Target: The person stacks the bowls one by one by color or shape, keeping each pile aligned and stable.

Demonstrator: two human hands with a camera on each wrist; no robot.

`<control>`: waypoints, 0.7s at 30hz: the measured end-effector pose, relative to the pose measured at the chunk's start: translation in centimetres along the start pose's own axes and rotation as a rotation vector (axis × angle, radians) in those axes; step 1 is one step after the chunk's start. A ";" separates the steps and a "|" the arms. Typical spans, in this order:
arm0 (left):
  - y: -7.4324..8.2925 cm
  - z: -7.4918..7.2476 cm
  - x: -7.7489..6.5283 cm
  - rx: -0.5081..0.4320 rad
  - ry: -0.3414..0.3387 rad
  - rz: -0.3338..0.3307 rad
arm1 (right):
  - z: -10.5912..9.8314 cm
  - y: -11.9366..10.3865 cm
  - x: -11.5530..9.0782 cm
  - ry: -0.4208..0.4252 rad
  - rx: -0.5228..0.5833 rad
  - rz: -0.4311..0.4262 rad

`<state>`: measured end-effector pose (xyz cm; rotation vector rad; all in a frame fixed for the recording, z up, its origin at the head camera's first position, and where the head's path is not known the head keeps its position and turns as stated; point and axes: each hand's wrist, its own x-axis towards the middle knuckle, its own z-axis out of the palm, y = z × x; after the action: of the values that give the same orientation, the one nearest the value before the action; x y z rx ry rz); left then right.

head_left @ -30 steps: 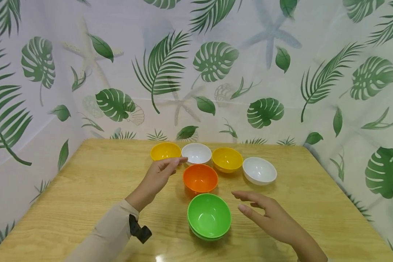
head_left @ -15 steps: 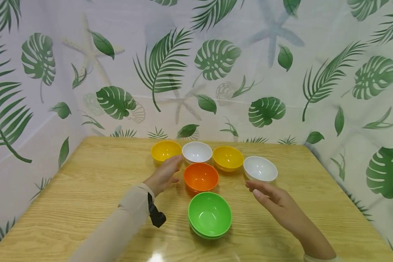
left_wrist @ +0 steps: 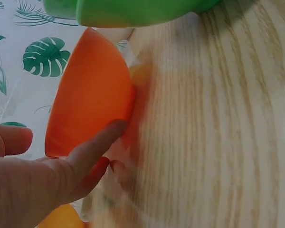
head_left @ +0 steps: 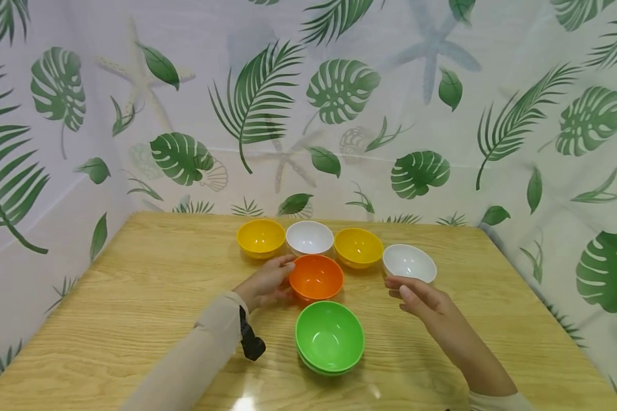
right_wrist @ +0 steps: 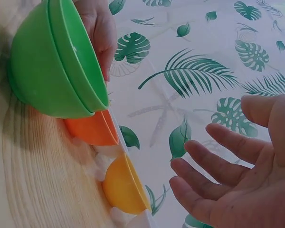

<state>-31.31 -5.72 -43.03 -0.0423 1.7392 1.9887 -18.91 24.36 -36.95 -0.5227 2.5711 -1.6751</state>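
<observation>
My left hand (head_left: 268,283) is at the left side of the orange bowl (head_left: 316,278). In the left wrist view its extended fingers (left_wrist: 97,145) lie along the bowl's outer wall, while the thumb (left_wrist: 14,138) stands apart from the rim. Nearer to me sits a stack of nested green bowls (head_left: 329,338), right in front of the orange one. My right hand (head_left: 431,308) hovers over the table on the right, fingers loosely spread and holding nothing, overlapping the near edge of a white bowl (head_left: 410,262) in the head view.
Behind the orange bowl a row holds a yellow bowl (head_left: 260,238), another white bowl (head_left: 309,237) and a second yellow bowl (head_left: 358,248). All stand upright on the wooden table (head_left: 149,285). A leaf-printed cloth (head_left: 339,114) hangs along the table's back edge.
My left hand passes from above the left yellow bowl down to the orange bowl's side. My right hand has shifted right and forward, toward the right white bowl. The bowls keep their places.
</observation>
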 end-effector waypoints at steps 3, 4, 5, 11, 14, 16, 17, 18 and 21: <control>-0.4 0.0 0.1 -0.023 -0.009 0.014 | -0.2 0.3 0.1 0.004 0.036 0.022; -0.4 -0.1 0.1 -0.031 -0.009 0.016 | -0.2 0.4 0.1 0.007 0.048 0.038; -0.5 -0.1 0.1 -0.035 -0.007 0.020 | -0.2 0.5 0.2 0.008 0.060 0.055; -0.8 -0.3 0.3 -0.028 -0.009 0.028 | 0.0 0.9 1.4 0.021 0.152 0.179; -0.9 -0.4 0.2 -0.014 -0.004 0.030 | 0.1 1.1 2.2 0.023 0.225 0.228; -1.0 -0.3 0.2 -0.003 -0.002 0.032 | 0.1 1.2 2.7 0.016 0.294 0.271; -1.0 -0.3 0.2 -0.001 -0.003 0.032 | 0.1 1.3 3.1 0.008 0.339 0.293; -1.1 -0.3 0.1 -0.002 -0.005 0.033 | 0.1 1.3 3.4 -0.003 0.388 0.316; -1.1 -0.3 0.1 -0.017 -0.013 0.032 | 0.3 1.4 4.3 -0.028 0.536 0.374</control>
<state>-31.07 -5.86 -44.10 -0.0073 1.7248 2.0227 -23.27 23.39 -37.66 -0.0306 1.9093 -2.0538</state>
